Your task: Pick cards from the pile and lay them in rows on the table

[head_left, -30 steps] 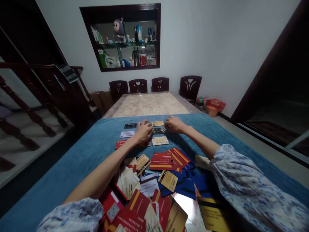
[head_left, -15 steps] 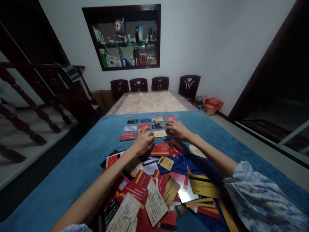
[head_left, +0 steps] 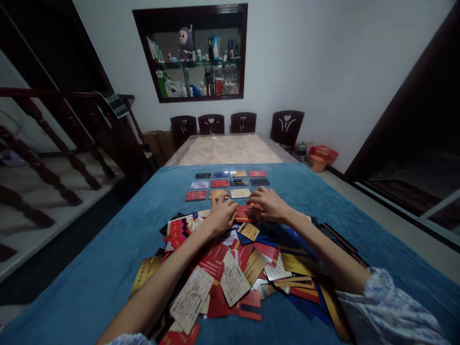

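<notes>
A loose pile of cards (head_left: 235,278), mostly red, gold, blue and cream, lies on the blue cloth (head_left: 118,230). Beyond it, several cards sit in neat rows, among them a red card (head_left: 196,195) at the left, a cream card (head_left: 240,193) and a dark card (head_left: 259,182). My left hand (head_left: 220,213) is over the far edge of the pile, fingers spread, its fingertips by an orange card (head_left: 215,193). My right hand (head_left: 268,205) has curled fingers at red cards (head_left: 243,213) on the pile's far side; whether it grips one is unclear.
Past the cloth the bare tabletop (head_left: 230,148) stretches toward dark chairs (head_left: 287,127) by the wall. A shelf niche (head_left: 190,98) is in the wall. Railings (head_left: 72,153) stand at left, and an orange bin (head_left: 318,163) at right.
Both hands have come back from the rows toward the pile. The view has shifted slightly. The orange card and the dark card in the rows now show where the hands were.
</notes>
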Demonstrator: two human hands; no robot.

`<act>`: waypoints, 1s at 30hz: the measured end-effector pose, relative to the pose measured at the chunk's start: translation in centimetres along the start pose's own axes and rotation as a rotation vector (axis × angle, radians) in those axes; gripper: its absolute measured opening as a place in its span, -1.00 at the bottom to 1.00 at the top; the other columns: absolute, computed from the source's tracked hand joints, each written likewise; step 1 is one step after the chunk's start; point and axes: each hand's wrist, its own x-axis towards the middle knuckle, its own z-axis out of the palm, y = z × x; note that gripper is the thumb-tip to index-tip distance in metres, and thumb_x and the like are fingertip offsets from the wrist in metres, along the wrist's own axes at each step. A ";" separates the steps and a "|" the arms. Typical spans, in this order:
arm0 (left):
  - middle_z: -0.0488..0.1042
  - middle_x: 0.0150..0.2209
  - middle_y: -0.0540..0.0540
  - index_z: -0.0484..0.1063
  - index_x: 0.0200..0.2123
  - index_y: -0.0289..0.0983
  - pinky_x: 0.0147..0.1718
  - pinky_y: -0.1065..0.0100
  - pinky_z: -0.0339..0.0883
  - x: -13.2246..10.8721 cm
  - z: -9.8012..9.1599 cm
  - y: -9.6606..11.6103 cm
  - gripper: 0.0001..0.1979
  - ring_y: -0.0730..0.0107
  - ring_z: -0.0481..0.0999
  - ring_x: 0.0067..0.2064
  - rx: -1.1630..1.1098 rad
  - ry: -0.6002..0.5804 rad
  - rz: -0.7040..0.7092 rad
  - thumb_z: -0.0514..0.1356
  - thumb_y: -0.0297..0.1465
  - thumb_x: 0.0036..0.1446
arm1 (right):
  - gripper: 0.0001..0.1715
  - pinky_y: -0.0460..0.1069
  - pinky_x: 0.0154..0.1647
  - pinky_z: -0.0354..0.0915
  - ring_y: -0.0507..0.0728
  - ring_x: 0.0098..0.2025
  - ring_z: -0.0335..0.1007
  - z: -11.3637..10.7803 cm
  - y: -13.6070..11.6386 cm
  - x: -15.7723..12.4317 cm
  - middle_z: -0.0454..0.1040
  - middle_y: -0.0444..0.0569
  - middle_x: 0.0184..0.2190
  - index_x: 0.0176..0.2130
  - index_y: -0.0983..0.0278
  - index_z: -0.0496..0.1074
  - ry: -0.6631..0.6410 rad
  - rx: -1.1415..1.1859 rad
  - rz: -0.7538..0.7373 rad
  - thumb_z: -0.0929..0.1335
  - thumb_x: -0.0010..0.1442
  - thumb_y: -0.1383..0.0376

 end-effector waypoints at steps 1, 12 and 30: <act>0.50 0.03 -0.21 0.45 0.00 -0.21 0.11 -0.14 0.04 -0.1 0.0 0.1 -0.74 -0.08 0.15 0.26 0.002 -0.016 -0.003 0.04 -0.38 0.32 | -0.69 0.07 -0.12 0.14 0.26 0.03 0.25 0.1 -0.3 -0.1 0.52 0.10 -0.02 -0.04 0.19 0.55 -0.005 0.004 0.002 0.34 0.30 0.14; 0.50 0.00 -0.24 0.48 -0.15 -0.25 0.13 -0.20 0.09 -0.4 -0.5 0.3 -0.80 -0.14 0.10 0.30 -0.022 -0.141 0.036 0.10 -0.32 0.31 | -0.67 0.12 -0.11 0.16 0.33 0.05 0.24 1.1 -1.2 -0.3 0.54 0.09 -0.02 -0.12 0.17 0.57 -0.122 0.058 -0.085 0.36 0.25 0.04; 0.48 0.01 -0.21 0.54 -0.12 -0.21 0.13 -0.14 0.12 -0.5 -0.1 -0.6 -0.80 -0.06 0.15 0.26 -0.073 -0.165 0.091 0.14 -0.33 0.29 | -0.81 0.05 -0.08 0.23 0.21 -0.10 0.33 1.4 -0.4 -0.3 0.58 0.04 -0.28 -0.28 0.21 0.60 -0.073 0.107 -0.207 0.36 0.23 0.22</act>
